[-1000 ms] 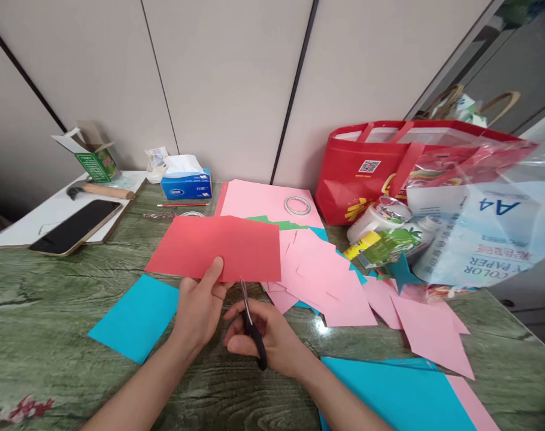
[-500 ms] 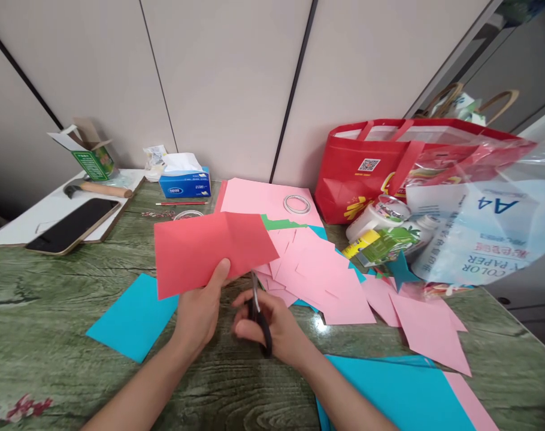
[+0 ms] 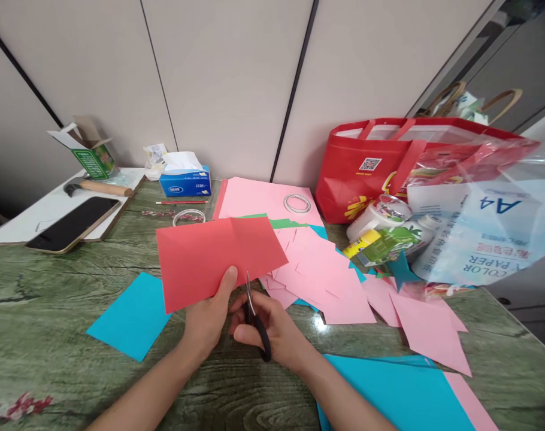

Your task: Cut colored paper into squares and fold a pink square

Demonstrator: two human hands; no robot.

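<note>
Head view: Red paper sheet and black-handled scissors held above a green table

A creased, four-sided sheet of red paper (image 3: 200,257) is gripped at its lower edge by the left hand (image 3: 205,320), with the thumb pressed on its face. The metal scissors with black plastic handles (image 3: 262,338) are held in the right hand (image 3: 275,329), whose fingers are curled around the handles. The blade tips are pointed upward at the red sheet's lower edge, just beside the left thumb; whether the paper is being cut cannot be told.

The red sheet is held over the green wood-patterned table (image 3: 43,317), in front of the spread pile of pale pink paper pieces (image 3: 326,287). A flat piece of bright blue paper (image 3: 129,317) is partly covered by it at the left. Larger bright blue paper sheets (image 3: 384,389) are laid near the right forearm.
</note>
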